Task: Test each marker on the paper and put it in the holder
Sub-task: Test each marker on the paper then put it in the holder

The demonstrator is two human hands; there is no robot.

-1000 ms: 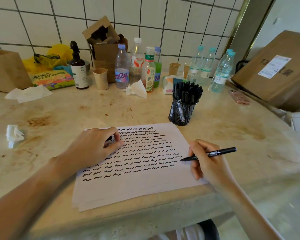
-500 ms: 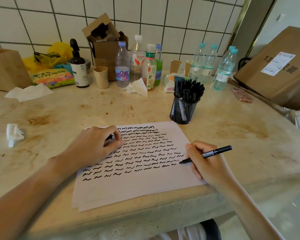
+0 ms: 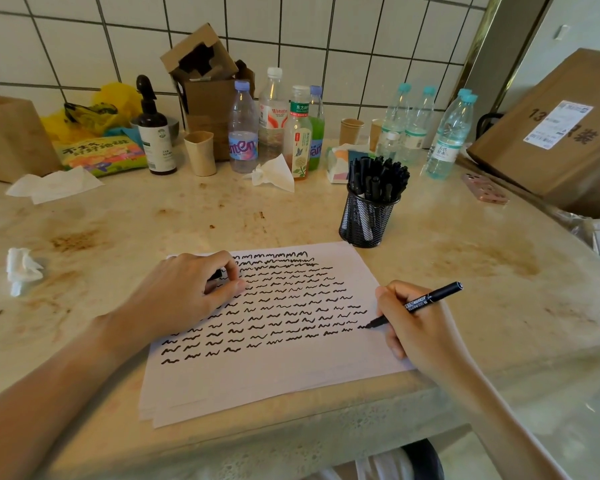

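Observation:
A stack of white paper (image 3: 274,379) lies at the counter's front edge, covered with rows of black squiggles. My right hand (image 3: 420,327) grips a black marker (image 3: 430,298), its tip touching the paper at the right end of a squiggle row. My left hand (image 3: 184,292) rests on the paper's upper left part, fingers curled round a small black piece, likely the marker's cap (image 3: 216,274), mostly hidden. A black mesh holder (image 3: 368,220) full of black markers stands just beyond the paper's far right corner.
Bottles (image 3: 243,129), paper cups (image 3: 200,152), a pump bottle (image 3: 155,133) and cardboard boxes (image 3: 205,98) line the tiled wall. Crumpled tissues (image 3: 21,268) lie left. A pink phone (image 3: 487,188) and a large carton (image 3: 555,133) sit at right.
My right hand has slid slightly left and brought the marker tip down onto the paper, where a fresh squiggle now ends the row. My left hand has stayed put.

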